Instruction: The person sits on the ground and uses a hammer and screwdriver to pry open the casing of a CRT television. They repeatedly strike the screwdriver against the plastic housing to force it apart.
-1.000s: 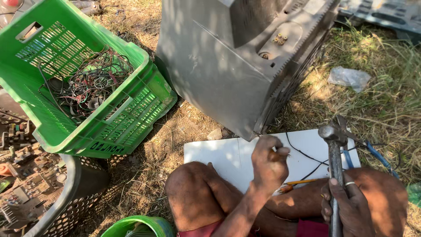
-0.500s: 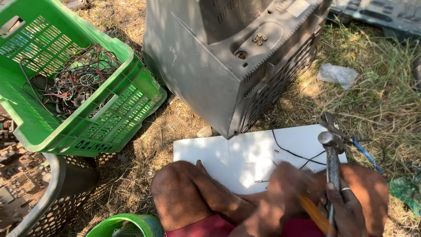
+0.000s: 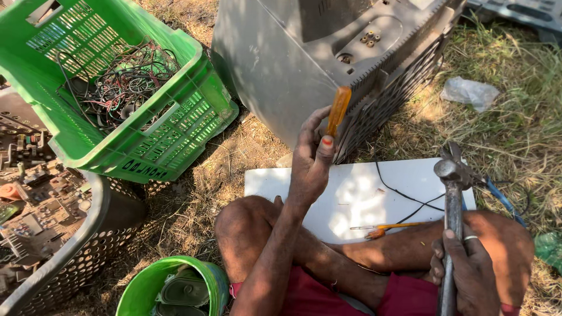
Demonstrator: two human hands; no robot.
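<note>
Against the grey casing [image 3: 281,70], the left hand [image 3: 310,161] pinched a light, stiff screwdriver [image 3: 338,111] by its handle; the right hand [image 3: 468,275] gripped a heavy hammer [image 3: 452,234].

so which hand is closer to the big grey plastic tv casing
Left. The left hand holds an orange-handled screwdriver up against the big grey plastic tv casing. The right hand is lower and off to the right of it, gripping a metal hammer.
</note>
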